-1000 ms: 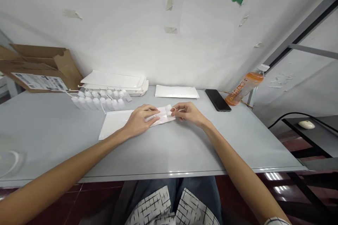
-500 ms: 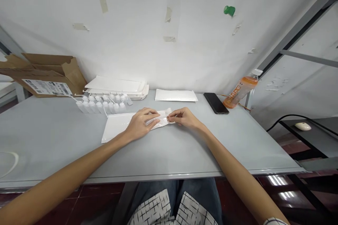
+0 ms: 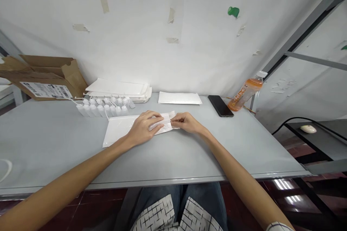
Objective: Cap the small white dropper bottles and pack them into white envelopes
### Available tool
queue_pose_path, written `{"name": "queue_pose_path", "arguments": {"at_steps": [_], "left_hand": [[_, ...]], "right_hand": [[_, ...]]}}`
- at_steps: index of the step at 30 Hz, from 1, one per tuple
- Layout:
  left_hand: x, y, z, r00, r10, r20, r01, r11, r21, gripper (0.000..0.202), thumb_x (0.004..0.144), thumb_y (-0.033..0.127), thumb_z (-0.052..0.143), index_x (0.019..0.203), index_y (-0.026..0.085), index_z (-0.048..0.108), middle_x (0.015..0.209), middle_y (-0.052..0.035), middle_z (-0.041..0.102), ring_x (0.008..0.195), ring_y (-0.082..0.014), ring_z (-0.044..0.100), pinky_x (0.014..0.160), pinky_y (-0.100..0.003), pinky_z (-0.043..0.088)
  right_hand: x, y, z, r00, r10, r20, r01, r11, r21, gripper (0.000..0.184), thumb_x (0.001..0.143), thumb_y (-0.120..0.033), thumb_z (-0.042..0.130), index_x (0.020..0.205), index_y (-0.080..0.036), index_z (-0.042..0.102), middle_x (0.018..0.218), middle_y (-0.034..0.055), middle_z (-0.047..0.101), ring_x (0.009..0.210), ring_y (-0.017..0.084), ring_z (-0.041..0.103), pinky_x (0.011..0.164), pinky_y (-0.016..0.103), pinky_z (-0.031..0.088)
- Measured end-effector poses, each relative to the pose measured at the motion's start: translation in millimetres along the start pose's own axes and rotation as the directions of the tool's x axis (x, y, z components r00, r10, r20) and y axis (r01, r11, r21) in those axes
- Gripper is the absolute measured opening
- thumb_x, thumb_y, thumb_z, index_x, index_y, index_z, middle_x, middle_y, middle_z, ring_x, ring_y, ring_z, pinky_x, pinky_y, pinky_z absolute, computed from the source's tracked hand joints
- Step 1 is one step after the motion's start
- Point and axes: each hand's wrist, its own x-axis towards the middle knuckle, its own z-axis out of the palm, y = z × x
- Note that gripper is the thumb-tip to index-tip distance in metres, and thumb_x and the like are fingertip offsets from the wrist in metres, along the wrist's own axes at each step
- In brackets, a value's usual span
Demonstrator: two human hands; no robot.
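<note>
A white padded envelope [image 3: 119, 127] lies on the grey table in front of me, its right end narrowing between my hands. My left hand [image 3: 146, 127] presses on it from above, thumb and fingers pinching its wrinkled, shiny part. Thumb and fingertips of my right hand [image 3: 187, 122] are closed on the envelope's right end; what lies inside that pinch is partly hidden. Just behind the envelope, to the left, stand several small white plastic bottles [image 3: 101, 110] in rows.
An open cardboard box [image 3: 46, 75] and a stack of white envelopes [image 3: 119, 87] are at the back left. Another white envelope [image 3: 179, 98] lies by the wall. To the right are a black phone [image 3: 221, 106] and a tilted bottle of orange drink [image 3: 245, 94].
My right hand has shifted slightly at the envelope's right end, and its fingers are now tucked closer into that end. My left hand keeps its place on the envelope.
</note>
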Motion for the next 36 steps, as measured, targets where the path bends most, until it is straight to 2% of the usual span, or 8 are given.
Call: {"name": "queue_pose_path", "arguments": {"at_steps": [5, 8, 14, 20, 26, 30, 33, 36], "left_hand": [[0, 2, 0.2, 0.999, 0.046, 0.011, -0.047, 0.998, 0.032, 0.021, 0.096, 0.029, 0.058, 0.102, 0.020, 0.075, 0.104, -0.0085, 0.072, 0.095, -0.0209, 0.065, 0.085, -0.039, 0.051], [0, 2, 0.3, 0.997, 0.070, 0.016, -0.071, 0.996, 0.051, 0.019, 0.096, 0.028, 0.058, 0.102, 0.019, 0.075, 0.104, -0.0084, 0.072, 0.096, -0.0209, 0.065, 0.085, -0.038, 0.050], [1, 2, -0.9, 0.996, 0.088, 0.015, -0.089, 0.994, 0.061, 0.019, 0.096, 0.027, 0.058, 0.103, 0.020, 0.074, 0.105, -0.0081, 0.071, 0.096, -0.0205, 0.064, 0.087, -0.038, 0.050], [1, 3, -1.0, 0.993, 0.111, 0.039, -0.114, 0.990, 0.083, 0.020, 0.097, 0.028, 0.056, 0.101, 0.019, 0.073, 0.104, -0.0084, 0.071, 0.095, -0.0209, 0.065, 0.085, -0.038, 0.049], [0, 4, 0.6, 0.992, 0.117, 0.036, -0.120, 0.989, 0.084, 0.020, 0.097, 0.030, 0.057, 0.100, 0.020, 0.073, 0.104, -0.0083, 0.071, 0.095, -0.0213, 0.066, 0.085, -0.038, 0.048], [1, 5, -0.3, 0.993, 0.114, 0.038, -0.116, 0.991, 0.070, 0.019, 0.097, 0.029, 0.057, 0.099, 0.020, 0.073, 0.102, -0.0078, 0.071, 0.094, -0.0207, 0.065, 0.085, -0.038, 0.048], [2, 5, -1.4, 0.993, 0.110, 0.046, -0.113, 0.991, 0.065, 0.019, 0.096, 0.029, 0.057, 0.100, 0.020, 0.073, 0.103, -0.0079, 0.071, 0.093, -0.0206, 0.065, 0.085, -0.038, 0.048], [2, 3, -2.5, 0.992, 0.111, 0.058, -0.115, 0.991, 0.070, 0.020, 0.097, 0.029, 0.055, 0.102, 0.020, 0.073, 0.105, -0.0085, 0.071, 0.096, -0.0210, 0.065, 0.087, -0.038, 0.049]], "right_hand": [[3, 2, 8, 1.000, -0.009, -0.006, 0.008, 0.993, -0.115, 0.019, 0.071, -0.020, 0.051, 0.053, -0.017, 0.046, 0.058, -0.0040, 0.032, 0.057, 0.009, 0.025, 0.054, 0.027, 0.019], [3, 1, 11, 0.999, -0.050, 0.013, 0.051, 0.981, -0.187, 0.022, 0.070, -0.016, 0.046, 0.053, -0.019, 0.031, 0.058, -0.0045, 0.024, 0.058, 0.009, 0.019, 0.054, 0.028, 0.016], [-3, -6, 2, 0.983, -0.073, 0.171, 0.098, 0.985, -0.141, 0.025, 0.082, -0.022, 0.046, 0.059, -0.019, 0.035, 0.062, -0.0043, 0.027, 0.060, 0.009, 0.020, 0.056, 0.027, 0.016], [-4, -7, -3, 0.962, -0.037, 0.271, 0.069, 0.992, -0.108, 0.024, 0.079, -0.021, 0.047, 0.058, -0.019, 0.034, 0.060, -0.0048, 0.026, 0.059, 0.009, 0.021, 0.056, 0.026, 0.018], [-1, -15, 9, 0.993, 0.090, 0.080, -0.072, 0.975, -0.209, 0.024, 0.069, -0.016, 0.047, 0.052, -0.019, 0.031, 0.057, -0.0051, 0.021, 0.060, 0.009, 0.019, 0.056, 0.028, 0.016], [2, -19, 17, 0.992, 0.124, -0.028, -0.127, 0.956, -0.263, 0.022, 0.066, -0.014, 0.050, 0.049, -0.018, 0.037, 0.057, -0.0052, 0.021, 0.062, 0.010, 0.020, 0.056, 0.027, 0.016], [3, -18, 15, 0.992, 0.123, -0.023, -0.125, 0.965, -0.230, 0.016, 0.065, -0.015, 0.051, 0.051, -0.017, 0.045, 0.054, -0.0058, 0.025, 0.059, 0.009, 0.022, 0.055, 0.026, 0.018], [1, -15, 8, 0.991, 0.090, 0.103, -0.081, 0.993, -0.089, 0.012, 0.069, -0.022, 0.052, 0.059, -0.016, 0.057, 0.053, -0.0054, 0.035, 0.056, 0.009, 0.029, 0.055, 0.025, 0.023]]}}
